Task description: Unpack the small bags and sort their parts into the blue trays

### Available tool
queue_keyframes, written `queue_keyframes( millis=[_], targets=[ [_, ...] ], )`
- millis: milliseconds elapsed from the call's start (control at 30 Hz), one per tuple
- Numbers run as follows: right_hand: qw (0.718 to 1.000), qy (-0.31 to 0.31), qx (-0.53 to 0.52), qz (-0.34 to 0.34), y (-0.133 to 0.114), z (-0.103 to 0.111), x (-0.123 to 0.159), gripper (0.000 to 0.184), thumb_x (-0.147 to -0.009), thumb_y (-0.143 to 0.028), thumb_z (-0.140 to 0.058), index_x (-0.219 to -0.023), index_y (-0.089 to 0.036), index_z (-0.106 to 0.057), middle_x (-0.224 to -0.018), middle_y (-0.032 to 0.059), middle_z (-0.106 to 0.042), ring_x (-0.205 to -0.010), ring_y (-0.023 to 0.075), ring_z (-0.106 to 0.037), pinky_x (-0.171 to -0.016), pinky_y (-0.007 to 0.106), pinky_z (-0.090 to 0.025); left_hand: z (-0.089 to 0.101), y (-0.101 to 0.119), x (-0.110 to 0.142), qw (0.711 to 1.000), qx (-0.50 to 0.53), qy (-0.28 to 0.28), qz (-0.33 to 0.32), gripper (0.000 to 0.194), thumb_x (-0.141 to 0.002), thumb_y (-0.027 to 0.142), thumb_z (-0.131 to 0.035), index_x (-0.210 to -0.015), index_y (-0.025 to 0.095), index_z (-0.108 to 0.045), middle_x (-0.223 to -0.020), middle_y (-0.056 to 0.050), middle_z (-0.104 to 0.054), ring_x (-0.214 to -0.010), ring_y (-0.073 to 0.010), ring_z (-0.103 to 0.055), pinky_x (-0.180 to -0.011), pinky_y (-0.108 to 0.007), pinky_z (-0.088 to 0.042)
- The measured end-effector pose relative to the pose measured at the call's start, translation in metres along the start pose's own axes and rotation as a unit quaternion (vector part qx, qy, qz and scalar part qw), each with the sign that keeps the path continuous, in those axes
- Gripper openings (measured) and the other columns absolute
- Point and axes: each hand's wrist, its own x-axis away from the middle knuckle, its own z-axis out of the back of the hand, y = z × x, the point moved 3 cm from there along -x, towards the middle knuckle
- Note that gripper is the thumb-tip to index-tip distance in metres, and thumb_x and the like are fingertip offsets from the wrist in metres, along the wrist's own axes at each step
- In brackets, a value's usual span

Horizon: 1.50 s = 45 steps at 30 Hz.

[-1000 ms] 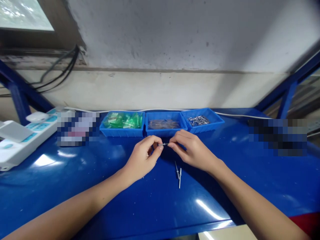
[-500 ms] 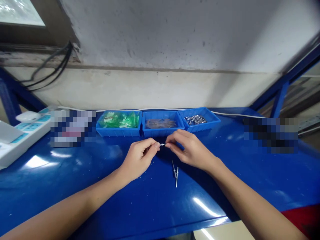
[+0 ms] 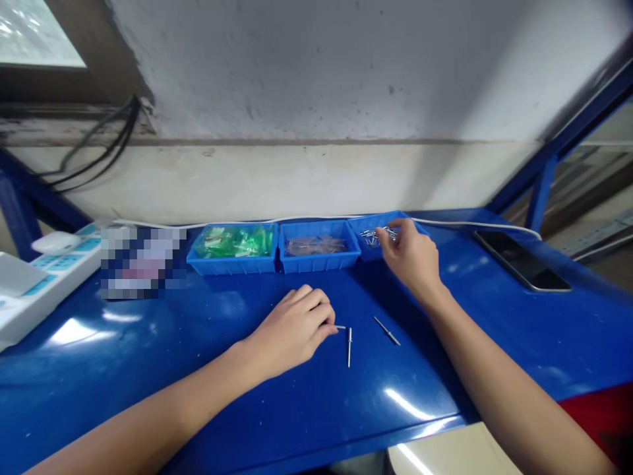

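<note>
My left hand (image 3: 302, 326) is low over the blue table, its thumb and fingers closed on a blind rivet (image 3: 340, 327) whose thin end sticks out to the right. Most of that rivet is hidden by the fingers. Just right of the fingertips lies another blind rivet (image 3: 349, 348), pointing toward me. Farther right a further blind rivet (image 3: 387, 331) rests at a slant. My right hand (image 3: 411, 252) reaches into the right blue bin (image 3: 363, 253), thumb and fingers apart at the loose rivets (image 3: 372, 235); some fingertips are hidden.
A blue bin (image 3: 232, 265) of green packets and a middle bin (image 3: 319, 262) of thin brownish pieces adjoin the right bin. A phone (image 3: 524, 260) lies at right. A white power strip (image 3: 54, 274) and a blurred item (image 3: 143, 260) stand left. A white cable (image 3: 222, 224) runs behind.
My hands have parted. The right hand moved up and right to the rivet bin; the left came down and right with a rivet. One rivet on the table now lies farther right.
</note>
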Motion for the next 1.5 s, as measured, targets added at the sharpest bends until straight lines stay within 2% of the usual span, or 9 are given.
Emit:
queue_keyframes(
  millis=[133,267,367,633,933,1133,1300,1400,1500],
  targets=[
    [0.98,-0.093,-0.121,0.13,-0.037,0.007,0.02,0.03,-0.089,-0.044,-0.043,-0.095,-0.018,-0.058,-0.055,-0.0013,-0.052,-0.049,0.0133,-0.049,-0.05,0.024,-0.03,0.003,-0.009,-0.002,0.995,0.056,0.045,0.068,0.013,-0.089,0.025,-0.049,-0.08,0.018,-0.054,-0.081,-0.001,-0.058,-0.078,-0.0166,-0.049,-0.073,-0.031,-0.039],
    [0.909,-0.213,-0.178,0.312,-0.075,0.009,0.049,0.017,-0.087,-0.033,-0.051,-0.092,-0.019,-0.058,-0.065,-0.0004,-0.056,-0.056,0.0119,-0.051,-0.055,0.023,-0.034,0.007,-0.026,-0.003,0.966,0.167,0.116,0.157,0.015,-0.089,0.025,-0.046,-0.078,0.018,-0.054,-0.072,0.002,-0.057,-0.068,-0.0126,-0.051,-0.064,-0.025,-0.039],
    [0.889,-0.232,-0.177,0.353,-0.082,0.005,0.058,0.01,-0.086,-0.025,-0.052,-0.092,-0.018,-0.056,-0.071,0.0011,-0.058,-0.06,0.0123,-0.051,-0.055,0.023,-0.034,0.008,-0.033,-0.004,0.951,0.213,0.13,0.184,0.019,-0.089,0.027,-0.044,-0.078,0.017,-0.055,-0.07,0.003,-0.057,-0.066,-0.0117,-0.052,-0.062,-0.024,-0.039],
    [0.901,-0.208,-0.191,0.33,-0.075,0.003,0.05,0.021,-0.092,-0.03,-0.043,-0.085,-0.017,-0.058,-0.073,0.0033,-0.06,-0.066,0.0131,-0.053,-0.06,0.023,-0.036,0.009,-0.033,0.0,0.924,0.282,0.179,0.185,0.016,-0.087,0.03,-0.049,-0.098,0.019,-0.052,-0.07,0.004,-0.055,-0.064,-0.0109,-0.051,-0.061,-0.023,-0.04],
    [0.9,-0.198,-0.218,0.32,-0.075,0.005,0.052,0.02,-0.087,-0.031,-0.052,-0.102,-0.018,-0.055,-0.08,0.0033,-0.062,-0.066,0.0126,-0.055,-0.059,0.023,-0.039,0.01,-0.035,0.001,0.936,0.219,0.182,0.206,0.026,-0.092,0.033,-0.039,-0.079,0.017,-0.055,-0.071,0.002,-0.057,-0.069,-0.0121,-0.055,-0.066,-0.024,-0.04],
    [0.893,-0.181,-0.229,0.344,-0.075,0.008,0.05,0.016,-0.091,-0.026,-0.044,-0.088,-0.018,-0.057,-0.078,0.0041,-0.063,-0.069,0.013,-0.056,-0.063,0.023,-0.04,0.008,-0.032,-0.001,0.948,0.204,0.144,0.198,0.028,-0.093,0.033,-0.038,-0.08,0.017,-0.057,-0.067,0.002,-0.057,-0.061,-0.0114,-0.053,-0.06,-0.024,-0.04],
    [0.964,0.004,-0.172,0.201,-0.033,0.017,0.018,0.025,-0.09,-0.037,-0.046,-0.082,-0.018,-0.059,-0.062,0.0009,-0.056,-0.053,0.012,-0.049,-0.056,0.024,-0.038,0.007,-0.003,0.002,0.99,0.128,0.047,0.037,0.03,-0.09,0.019,-0.044,-0.117,0.026,-0.054,-0.103,-0.004,-0.057,-0.094,-0.0162,-0.053,-0.084,-0.031,-0.044],
    [0.989,0.062,-0.095,0.098,-0.005,0.015,0.001,0.035,-0.082,-0.046,-0.055,-0.099,-0.016,-0.059,-0.066,0.0019,-0.056,-0.056,0.0149,-0.05,-0.056,0.027,-0.038,0.002,0.013,0.004,0.995,0.088,-0.036,-0.032,0.031,-0.089,0.017,-0.047,-0.114,0.031,-0.058,-0.119,-0.003,-0.05,-0.103,-0.0183,-0.047,-0.089,-0.033,-0.043],
    [0.992,0.053,-0.078,0.084,-0.002,0.012,-0.002,0.045,-0.079,-0.047,-0.057,-0.112,-0.015,-0.054,-0.08,0.0064,-0.058,-0.067,0.0189,-0.054,-0.061,0.031,-0.041,-0.001,0.015,0.002,0.996,0.067,-0.042,-0.031,0.019,-0.089,0.021,-0.048,-0.099,0.025,-0.064,-0.116,-0.004,-0.052,-0.101,-0.0192,-0.047,-0.086,-0.033,-0.044]
  ],
)
